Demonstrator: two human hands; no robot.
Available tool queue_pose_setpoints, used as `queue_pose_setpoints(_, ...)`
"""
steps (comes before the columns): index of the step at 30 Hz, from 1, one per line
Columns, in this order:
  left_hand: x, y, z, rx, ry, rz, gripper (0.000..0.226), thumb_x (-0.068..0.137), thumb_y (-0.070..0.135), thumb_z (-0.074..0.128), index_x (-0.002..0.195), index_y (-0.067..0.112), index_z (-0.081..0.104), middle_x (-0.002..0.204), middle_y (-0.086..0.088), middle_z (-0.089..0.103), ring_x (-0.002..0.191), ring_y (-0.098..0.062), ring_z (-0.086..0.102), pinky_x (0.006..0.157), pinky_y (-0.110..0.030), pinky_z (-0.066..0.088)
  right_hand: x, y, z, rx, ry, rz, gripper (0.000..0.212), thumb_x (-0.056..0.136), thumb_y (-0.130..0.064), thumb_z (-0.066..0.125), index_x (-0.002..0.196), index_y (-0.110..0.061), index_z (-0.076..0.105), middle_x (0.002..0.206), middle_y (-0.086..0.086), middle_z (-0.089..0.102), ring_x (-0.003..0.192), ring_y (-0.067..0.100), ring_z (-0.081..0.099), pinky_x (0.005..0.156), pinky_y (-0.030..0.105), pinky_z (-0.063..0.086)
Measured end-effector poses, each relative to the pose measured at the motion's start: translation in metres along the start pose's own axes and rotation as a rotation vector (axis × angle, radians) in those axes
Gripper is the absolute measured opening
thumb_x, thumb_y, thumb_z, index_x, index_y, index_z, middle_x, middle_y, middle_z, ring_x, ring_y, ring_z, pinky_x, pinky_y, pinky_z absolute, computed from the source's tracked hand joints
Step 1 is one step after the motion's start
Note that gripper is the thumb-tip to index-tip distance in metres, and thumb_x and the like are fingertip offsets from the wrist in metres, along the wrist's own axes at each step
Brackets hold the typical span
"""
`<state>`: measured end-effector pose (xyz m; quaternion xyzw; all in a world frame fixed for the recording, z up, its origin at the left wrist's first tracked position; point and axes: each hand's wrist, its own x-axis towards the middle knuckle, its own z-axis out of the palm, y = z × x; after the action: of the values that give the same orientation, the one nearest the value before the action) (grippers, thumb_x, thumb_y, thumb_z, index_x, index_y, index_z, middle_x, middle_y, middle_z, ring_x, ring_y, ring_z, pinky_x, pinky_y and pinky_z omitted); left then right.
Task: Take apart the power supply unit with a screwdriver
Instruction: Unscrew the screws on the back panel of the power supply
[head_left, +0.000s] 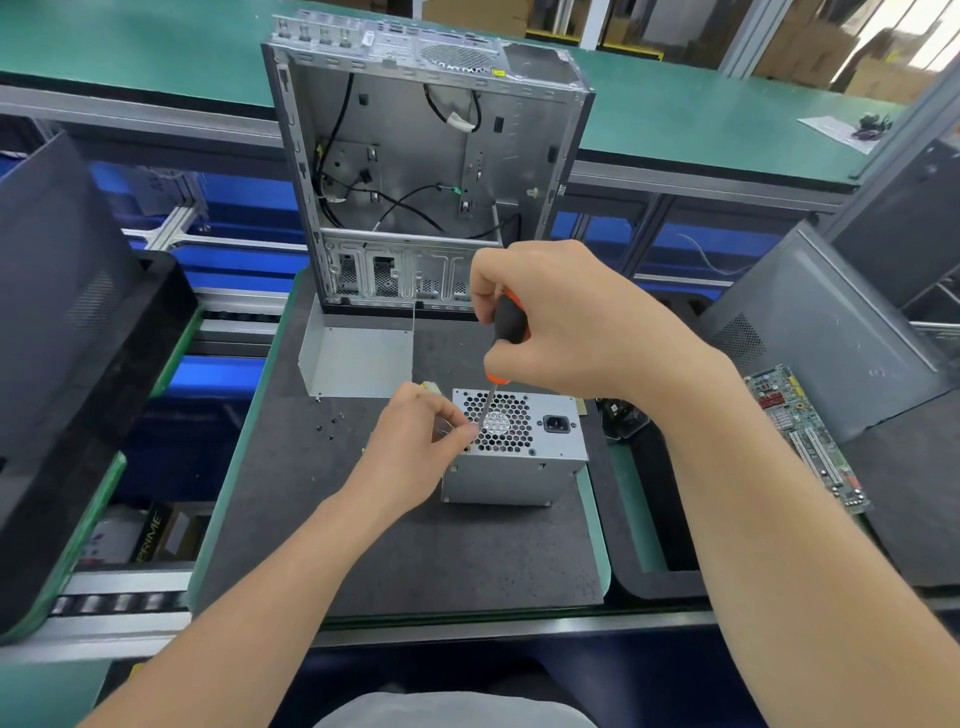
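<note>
The power supply unit (519, 470) sits fan grille up near the middle of the bench (374, 561), closer to its front edge. The right hand (566, 322) is wrapped tightly round the screwdriver (508, 323) handle. The shaft slants down and left to the unit's left edge, where the left hand (415, 441) pinches the tip to steady it. The screw is probably directly beneath.
</note>
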<state>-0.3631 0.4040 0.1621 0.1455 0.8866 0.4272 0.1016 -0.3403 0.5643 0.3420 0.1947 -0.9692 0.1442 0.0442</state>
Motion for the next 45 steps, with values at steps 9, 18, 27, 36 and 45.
queue_pose_setpoints(9,0.028,-0.075,-0.034,0.121,0.268,-0.112,0.006,0.093,0.014,0.074,0.090,0.019,0.076,0.089,0.008,0.068,0.087,-0.015,0.063,0.082,-0.026,0.043,0.005,0.001,0.005,0.030,0.022,0.011,0.020,0.075,-0.014,0.068,0.088,-0.020,0.054,0.069,-0.014,0.059,0.081,0.004,0.049,0.069,0.031,0.047)
queue_pose_setpoints(18,0.022,-0.151,-0.012,0.131,0.275,-0.284,0.006,0.094,0.020,0.075,0.096,0.020,0.081,0.098,0.001,0.072,0.088,-0.015,0.067,0.083,-0.030,0.049,0.010,0.003,0.015,0.051,0.011,0.028,0.020,0.074,-0.015,0.066,0.088,-0.022,0.053,0.069,-0.012,0.058,0.081,0.002,0.050,0.062,0.029,0.042)
queue_pose_setpoints(27,0.024,-0.127,-0.017,0.033,0.371,-0.273,0.025,0.105,0.028,0.055,0.110,0.023,0.078,0.100,-0.002,0.071,0.101,-0.026,0.064,0.085,-0.034,0.045,0.010,0.005,0.013,0.049,0.020,0.060,0.020,0.074,-0.015,0.067,0.088,-0.023,0.054,0.070,-0.012,0.060,0.084,0.001,0.050,0.068,0.034,0.048)
queue_pose_setpoints(36,0.020,0.009,0.002,-0.225,-0.110,0.336,0.035,0.102,0.008,0.055,0.109,0.036,0.076,0.112,0.016,0.068,0.096,-0.005,0.063,0.078,-0.017,0.047,-0.011,0.012,0.002,0.015,0.029,0.130,0.018,0.073,-0.013,0.067,0.087,-0.019,0.056,0.068,-0.012,0.056,0.078,0.000,0.047,0.058,0.018,0.031)
queue_pose_setpoints(45,0.023,0.020,0.027,-0.208,-0.288,0.386,0.072,0.088,-0.023,0.030,0.113,0.028,0.075,0.113,0.014,0.071,0.110,0.009,0.064,0.099,-0.004,0.040,-0.035,0.026,-0.003,0.022,0.045,0.223,0.021,0.073,-0.014,0.068,0.086,-0.022,0.054,0.069,-0.012,0.057,0.075,0.001,0.048,0.059,0.027,0.037)
